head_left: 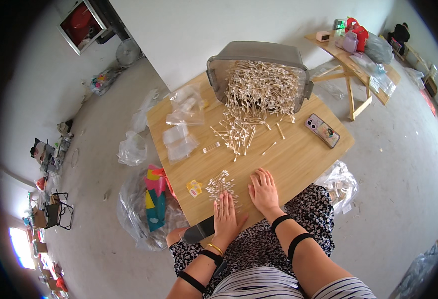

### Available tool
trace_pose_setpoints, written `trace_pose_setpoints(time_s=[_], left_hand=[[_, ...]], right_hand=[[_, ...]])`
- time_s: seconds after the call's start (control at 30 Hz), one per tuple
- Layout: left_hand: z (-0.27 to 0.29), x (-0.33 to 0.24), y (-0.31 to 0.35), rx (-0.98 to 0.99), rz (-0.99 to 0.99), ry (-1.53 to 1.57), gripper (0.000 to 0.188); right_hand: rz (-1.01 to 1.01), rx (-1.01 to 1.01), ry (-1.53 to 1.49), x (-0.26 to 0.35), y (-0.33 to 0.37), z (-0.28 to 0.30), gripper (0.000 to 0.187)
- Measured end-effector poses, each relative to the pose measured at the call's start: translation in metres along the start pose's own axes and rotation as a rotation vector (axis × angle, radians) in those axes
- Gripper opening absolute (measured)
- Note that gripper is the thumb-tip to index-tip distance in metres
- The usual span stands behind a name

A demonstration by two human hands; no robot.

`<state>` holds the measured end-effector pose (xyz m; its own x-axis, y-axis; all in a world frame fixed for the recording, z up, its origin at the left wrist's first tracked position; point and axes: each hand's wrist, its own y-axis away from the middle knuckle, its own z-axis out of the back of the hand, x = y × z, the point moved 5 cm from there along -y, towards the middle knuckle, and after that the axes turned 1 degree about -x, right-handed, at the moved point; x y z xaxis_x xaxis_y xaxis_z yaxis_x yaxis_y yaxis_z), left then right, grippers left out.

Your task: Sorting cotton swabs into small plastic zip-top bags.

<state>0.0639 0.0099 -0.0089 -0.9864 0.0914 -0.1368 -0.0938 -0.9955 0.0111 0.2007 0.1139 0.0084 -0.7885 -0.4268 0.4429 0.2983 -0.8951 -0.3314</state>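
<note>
My left hand (pixel 224 219) lies with fingers stretched out at the near edge of the wooden table, its fingertips over the lower part of a small bundle of cotton swabs (pixel 220 183). Farther right, my right hand (pixel 264 192) rests flat on the tabletop with nothing in it. A small yellow and white paper (pixel 194 188) is just left of the bundle. At the far side, a grey plastic bin (pixel 258 50) lies tipped on its side, and a large heap of cotton swabs (pixel 261 87) spills from it toward me. Several loose swabs (pixel 269 148) lie nearer.
Clear plastic bags (pixel 179 142) lie on the table's left side. A phone (pixel 322 130) lies at the right. Filled plastic bags stand beside the table, one with colourful packaging (pixel 155 204) at left, another (pixel 339 184) at right. A second wooden table (pixel 351 60) stands behind.
</note>
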Motion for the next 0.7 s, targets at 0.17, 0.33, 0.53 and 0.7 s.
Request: trace_pose_setpoints(time_s=[0.17,0.33,0.53,0.7], left_hand=[[0.006,-0.004,0.002,0.027,-0.02,0.028,0.096],[0.003,-0.002,0.009,0.037,-0.054,0.005,0.094],[0.002,-0.01,0.018,0.061,-0.032,-0.01,0.092],[0.004,-0.005,0.013,0.041,-0.001,-0.034,0.092]], right_hand=[[0.008,-0.022,-0.015,-0.002,0.0,0.002,0.038],[0.008,-0.023,-0.016,0.0,-0.001,0.0,0.038],[0.008,-0.02,-0.022,-0.001,0.0,0.001,0.039],[0.006,-0.023,-0.028,0.001,-0.002,0.0,0.04]])
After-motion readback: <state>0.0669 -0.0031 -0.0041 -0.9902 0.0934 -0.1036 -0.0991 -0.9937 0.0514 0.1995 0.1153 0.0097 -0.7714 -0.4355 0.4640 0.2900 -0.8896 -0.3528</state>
